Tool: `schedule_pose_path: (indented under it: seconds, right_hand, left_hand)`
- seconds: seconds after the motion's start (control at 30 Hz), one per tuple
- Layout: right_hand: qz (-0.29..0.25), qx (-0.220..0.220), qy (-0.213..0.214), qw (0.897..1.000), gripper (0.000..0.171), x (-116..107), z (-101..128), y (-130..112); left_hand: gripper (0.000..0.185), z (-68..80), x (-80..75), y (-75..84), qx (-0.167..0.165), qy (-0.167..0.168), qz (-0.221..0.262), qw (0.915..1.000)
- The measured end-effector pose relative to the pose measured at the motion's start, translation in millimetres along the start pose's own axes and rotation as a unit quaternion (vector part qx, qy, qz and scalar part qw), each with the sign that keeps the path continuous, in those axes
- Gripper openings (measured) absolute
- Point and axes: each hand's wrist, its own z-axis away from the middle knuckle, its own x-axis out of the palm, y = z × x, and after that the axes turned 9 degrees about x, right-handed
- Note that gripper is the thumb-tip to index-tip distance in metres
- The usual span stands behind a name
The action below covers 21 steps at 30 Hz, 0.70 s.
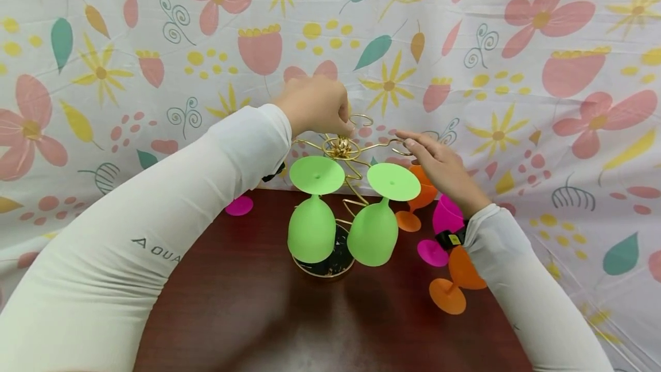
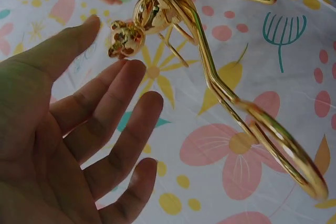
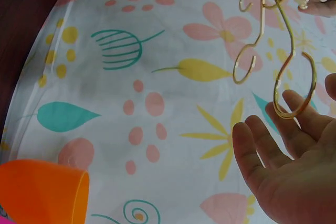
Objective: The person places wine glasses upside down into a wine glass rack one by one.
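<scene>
A gold wire stemware rack (image 2: 203,51) stands on a round black base (image 1: 339,254). Two green wine glasses (image 1: 312,231) (image 1: 373,234) hang upside down from its front side. My left hand (image 1: 316,105) is at the rack's top, thumb and fingers loosely spread beside a small gold bear-shaped knob (image 2: 126,40); a small gap shows between them in the left wrist view. My right hand (image 1: 439,165) reaches to an unoccupied gold hook (image 3: 276,90) on the right side, fingers extended. Whether they touch the hook is hard to tell.
Orange glasses (image 1: 465,268) (image 1: 426,194) and a pink glass (image 1: 446,215) lie on the dark wooden table (image 1: 232,314) at the right. A pink glass foot (image 1: 239,205) shows behind my left arm. A flower-patterned cloth (image 1: 155,73) hangs behind the rack.
</scene>
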Motion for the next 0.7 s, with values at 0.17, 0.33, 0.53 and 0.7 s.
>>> schedule_pose_path:
  seconds: [0.17, 0.33, 0.53, 0.7]
  right_hand:
    - [-0.003, -0.036, -0.009, 0.999, 0.046, 4, -6, 4]
    - [-0.001, -0.06, 0.0, 0.998, 0.043, 6, -8, 7]
    - [0.011, -0.085, 0.022, 0.996, 0.042, 9, 0, -1]
    - [0.008, -0.09, 0.029, 0.996, 0.043, 10, 9, -10]
  left_hand:
    - [0.02, -2.9, 0.1, 4.0, -0.014, -0.015, -0.02, 0.9996]
    - [0.021, -3.8, -1.5, 4.3, -0.015, -0.017, -0.019, 0.9996]
    - [0.019, -3.5, -1.3, 4.4, -0.009, -0.015, -0.017, 0.9997]
    - [0.018, -3.0, -1.3, 4.8, -0.006, -0.017, -0.013, 0.9997]
